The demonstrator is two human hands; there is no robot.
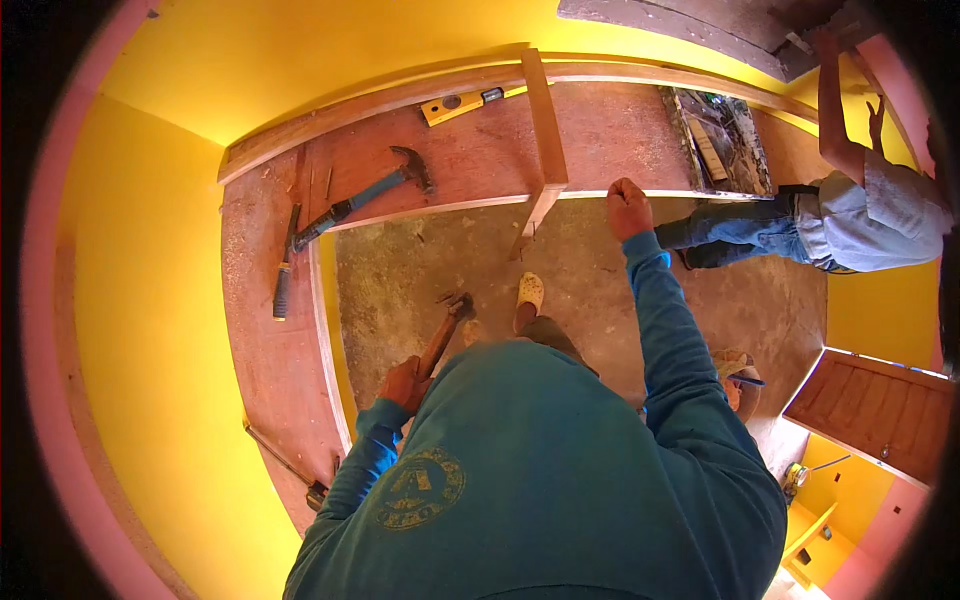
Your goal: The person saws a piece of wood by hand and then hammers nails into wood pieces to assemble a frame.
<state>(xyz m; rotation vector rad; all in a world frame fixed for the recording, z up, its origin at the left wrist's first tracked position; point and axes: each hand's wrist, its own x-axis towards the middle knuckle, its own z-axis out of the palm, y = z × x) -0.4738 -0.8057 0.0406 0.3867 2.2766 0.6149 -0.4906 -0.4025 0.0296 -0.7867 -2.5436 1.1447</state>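
Note:
My left hand (402,384) grips the wooden handle of a hammer (438,340), its metal head held out over the floor. My right hand (630,208) is closed at the front edge of a reddish wooden counter (620,125). Whatever it pinches, if anything, is too small to make out. Left of that hand, a wooden strip (543,120) crosses the counter, joined to a piece hanging down at the front edge. A claw hammer (370,192) with a blue handle lies on the counter, beside a dark-handled tool (283,275).
Against the back rail (390,95) lies a yellow spirit level (465,104). A framed opening (720,140) in the counter's right part holds scraps. At the right a co-worker (860,215) stands with raised arms. Below them is a brown panelled door (880,410). Yellow walls (150,300) surround the counter.

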